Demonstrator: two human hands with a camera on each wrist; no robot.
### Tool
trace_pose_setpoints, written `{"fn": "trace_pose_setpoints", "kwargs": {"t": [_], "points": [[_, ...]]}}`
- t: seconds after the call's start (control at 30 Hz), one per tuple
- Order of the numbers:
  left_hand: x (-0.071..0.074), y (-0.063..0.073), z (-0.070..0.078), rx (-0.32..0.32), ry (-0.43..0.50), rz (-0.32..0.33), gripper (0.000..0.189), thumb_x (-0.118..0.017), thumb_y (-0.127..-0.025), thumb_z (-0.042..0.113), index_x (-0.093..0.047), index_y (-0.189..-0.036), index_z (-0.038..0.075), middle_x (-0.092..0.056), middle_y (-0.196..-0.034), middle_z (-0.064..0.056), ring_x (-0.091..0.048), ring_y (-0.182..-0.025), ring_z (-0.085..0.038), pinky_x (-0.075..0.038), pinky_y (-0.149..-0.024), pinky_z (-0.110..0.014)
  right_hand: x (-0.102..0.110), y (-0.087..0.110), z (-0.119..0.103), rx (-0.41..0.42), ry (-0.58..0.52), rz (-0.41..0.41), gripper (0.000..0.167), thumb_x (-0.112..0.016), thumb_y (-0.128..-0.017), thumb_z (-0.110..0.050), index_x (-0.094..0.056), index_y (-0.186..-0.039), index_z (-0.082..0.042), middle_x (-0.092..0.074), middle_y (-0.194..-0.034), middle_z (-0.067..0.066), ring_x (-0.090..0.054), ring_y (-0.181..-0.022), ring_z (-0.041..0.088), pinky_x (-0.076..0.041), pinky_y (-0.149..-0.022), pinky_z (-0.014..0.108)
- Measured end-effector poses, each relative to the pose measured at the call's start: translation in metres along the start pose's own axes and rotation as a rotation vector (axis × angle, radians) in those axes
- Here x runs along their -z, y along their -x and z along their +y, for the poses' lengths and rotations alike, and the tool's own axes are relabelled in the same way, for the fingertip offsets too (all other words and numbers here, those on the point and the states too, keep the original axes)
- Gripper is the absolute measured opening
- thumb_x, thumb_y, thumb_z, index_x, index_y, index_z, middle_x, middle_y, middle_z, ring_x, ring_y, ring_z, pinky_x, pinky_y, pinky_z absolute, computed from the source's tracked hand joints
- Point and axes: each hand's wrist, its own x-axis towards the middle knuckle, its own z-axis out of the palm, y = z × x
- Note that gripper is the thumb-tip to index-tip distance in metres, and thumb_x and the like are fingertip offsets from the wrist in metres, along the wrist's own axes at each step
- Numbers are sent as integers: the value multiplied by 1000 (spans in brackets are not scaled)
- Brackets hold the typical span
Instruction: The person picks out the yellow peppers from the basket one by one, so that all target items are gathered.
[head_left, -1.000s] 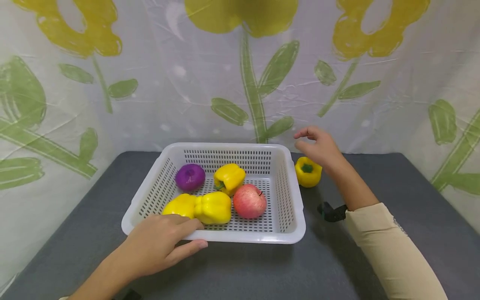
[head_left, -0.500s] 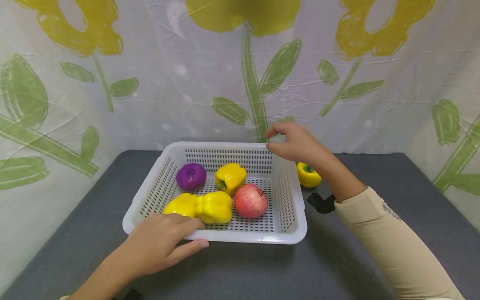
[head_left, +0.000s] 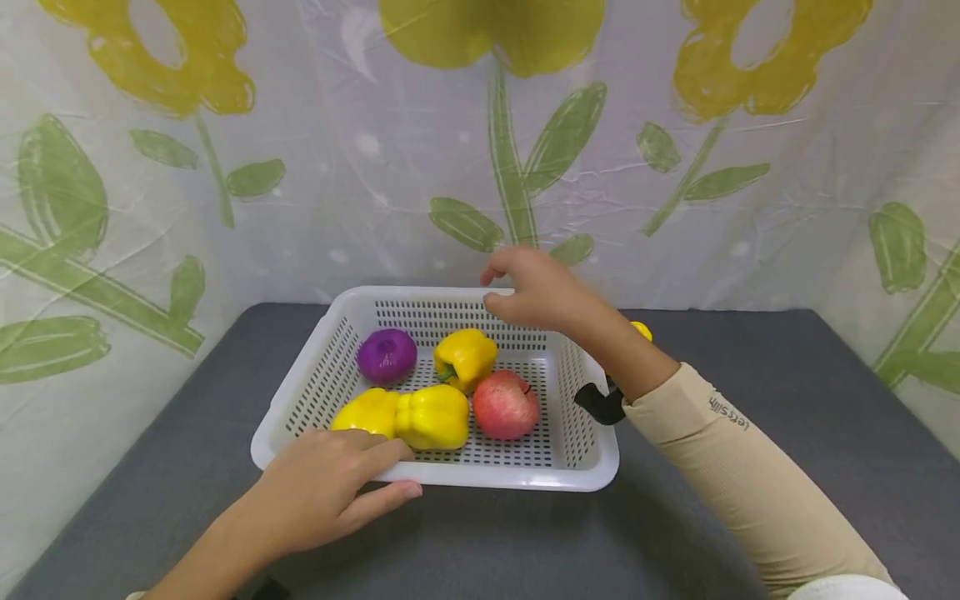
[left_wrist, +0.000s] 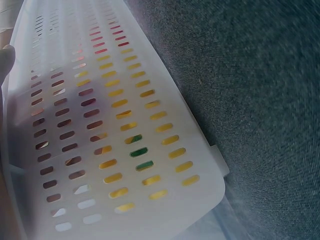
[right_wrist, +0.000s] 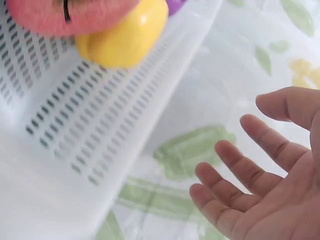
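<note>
My left hand [head_left: 330, 483] holds the front rim of a white slotted plastic basket [head_left: 517, 477], fingers over the edge and thumb outside. In it lie a purple onion [head_left: 387, 356], a red apple [head_left: 506, 406] and three yellow bell peppers: one in the middle [head_left: 467, 354] and two side by side [head_left: 432, 418] at the front, partly behind my left fingers. My right hand [head_left: 536, 287] hovers over the back right rim with nothing in it; the right wrist view shows its fingers [right_wrist: 250, 165] spread and loosely bent.
Another yellow bell pepper [head_left: 642, 330] sits on the dark grey tabletop [head_left: 735, 400] right of the basket, mostly hidden by my right forearm. A white cloth [head_left: 337, 192] printed with flowers hangs behind and along the sides. A black strap [head_left: 600, 404] is on my right wrist.
My right hand has moved left from above the outside pepper to over the basket's back rim, and its forearm now covers most of that pepper. The left hand stays on the rim.
</note>
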Motion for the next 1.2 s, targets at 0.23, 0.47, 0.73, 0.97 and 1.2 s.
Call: {"fn": "trace_pose_setpoints", "kwargs": {"t": [0.23, 0.47, 0.73, 0.97, 1.2], "points": [[-3, 0, 0, 3, -12, -7, 23, -61, -97, 51, -59, -95, 28, -42, -68, 19, -43, -60, 1, -37, -53, -19, -40, -7, -9, 6, 175, -86, 31, -66, -93, -23, -66, -120, -8, -61, -120, 11, -55, -103, 26, -47, -90, 39], [1, -1, -1, -12, -15, -3, 24, -59, -98, 51, -60, -97, 26, -46, -71, 19, -46, -62, 0, -41, -56, -21, -46, -14, 0, -27, 157, -138, 33, -66, -94, -26, -66, -121, -6, -60, -118, 11, -55, -96, 25, -48, -86, 38], [1, -2, 0, 0, -7, -31, 24, -59, -98, 51, -61, -98, 27, -49, -72, 18, -45, -62, 0, -41, -55, -21, -51, -14, 18, -49, 51, -302, 44, -68, -95, -30, -60, -133, -8, -55, -135, 13, -53, -117, 26, -43, -101, 43], [1, -3, 0, 2, 0, -25, 24, -60, -98, 51, -61, -99, 27, -49, -72, 18, -45, -62, 0, -42, -56, -21, -58, -14, 14, -10, 97, -429, 61, -69, -95, -34, -47, -150, -17, -45, -146, 12, -48, -126, 27, -37, -108, 46], [0, -2, -1, 3, -8, -17, 24, -60, -97, 52, -60, -96, 28, -42, -68, 19, -41, -59, 0, -35, -52, -20, -68, -16, 2, 36, 157, -446, 58, -69, -95, -34, -47, -148, -19, -50, -135, 8, -53, -111, 21, -45, -97, 39]]}}
